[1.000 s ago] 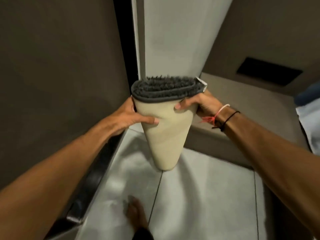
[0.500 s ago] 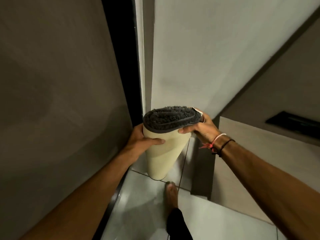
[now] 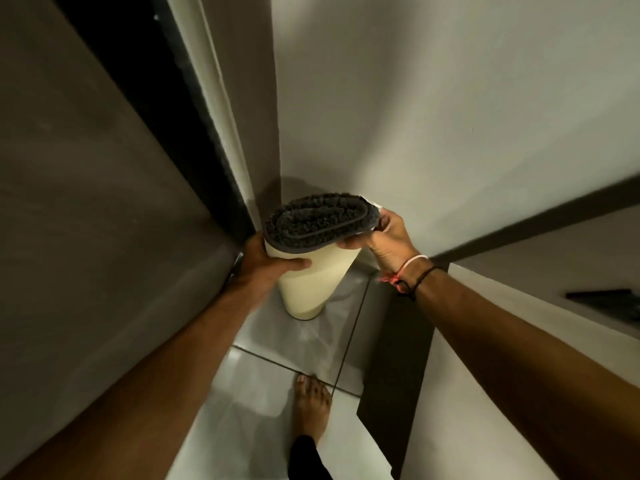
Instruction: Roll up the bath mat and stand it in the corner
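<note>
The rolled bath mat (image 3: 311, 282) is upright, cream backing outside and dark grey pile showing at its top end. Its lower end is at or just above the tiled floor (image 3: 263, 382), close to the corner where the white wall (image 3: 415, 133) meets the door frame (image 3: 239, 143). My left hand (image 3: 266, 261) grips the roll's upper left side, thumb across the front. My right hand (image 3: 384, 237) holds the top right edge, near a white label. Red and black cords circle my right wrist.
A dark door (image 3: 86, 220) stands along the left. A low grey ledge (image 3: 519, 323) with a dark side panel (image 3: 394, 368) runs on the right, a dark vent (image 3: 609, 303) beyond it. My bare foot (image 3: 311, 407) is on the tiles behind the roll.
The roll has travelled forward and down into the corner between wall and door frame. Both hands kept their grip, and my foot stepped forward.
</note>
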The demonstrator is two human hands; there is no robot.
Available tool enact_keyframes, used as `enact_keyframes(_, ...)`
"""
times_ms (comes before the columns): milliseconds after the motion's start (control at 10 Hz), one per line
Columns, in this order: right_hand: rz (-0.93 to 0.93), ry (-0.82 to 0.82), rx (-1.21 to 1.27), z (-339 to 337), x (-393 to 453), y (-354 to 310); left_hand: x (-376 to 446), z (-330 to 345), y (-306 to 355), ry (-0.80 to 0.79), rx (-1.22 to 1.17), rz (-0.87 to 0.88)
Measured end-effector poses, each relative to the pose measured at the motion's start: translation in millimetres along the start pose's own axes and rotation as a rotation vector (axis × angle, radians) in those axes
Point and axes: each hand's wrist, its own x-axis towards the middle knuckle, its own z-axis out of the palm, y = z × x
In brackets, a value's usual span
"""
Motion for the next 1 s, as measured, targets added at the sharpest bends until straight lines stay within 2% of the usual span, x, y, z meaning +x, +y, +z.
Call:
enact_keyframes(300,0.029,0.038,0.244,28.4,7.2,0.3,15.4,-15.3,11.5,0.023,-0.117,0.002)
enact_keyframes(500,-0.017,-0.020,0.181,20.0,9.3,3.4,17.2,-20.1,12.1,0.006,-0.078,0.041)
enact_keyframes(600,-0.022,0.015,0.169,26.1,13.7,4.5,19.4,-18.2,16.5,0.056,0.002,0.048)
enact_keyframes(700,0.043,0.129,0.131,28.6,14.0,3.8,17.9,-11.5,25.6,0.160,0.181,0.048)
enact_keyframes(800,0.291,0.274,-0.089,23.5,4.6,2.6,10.1,-11.2,30.3,0.167,0.432,-0.071)
enact_keyframes(900,0.402,0.255,-0.315,25.3,-10.6,-3.4,-11.8,-20.9,32.6,0.101,0.704,-0.179)
enact_keyframes(1000,0.413,0.225,-0.564,32.9,-31.6,-19.1,-43.5,-26.9,45.3,0.087,0.999,-0.113)
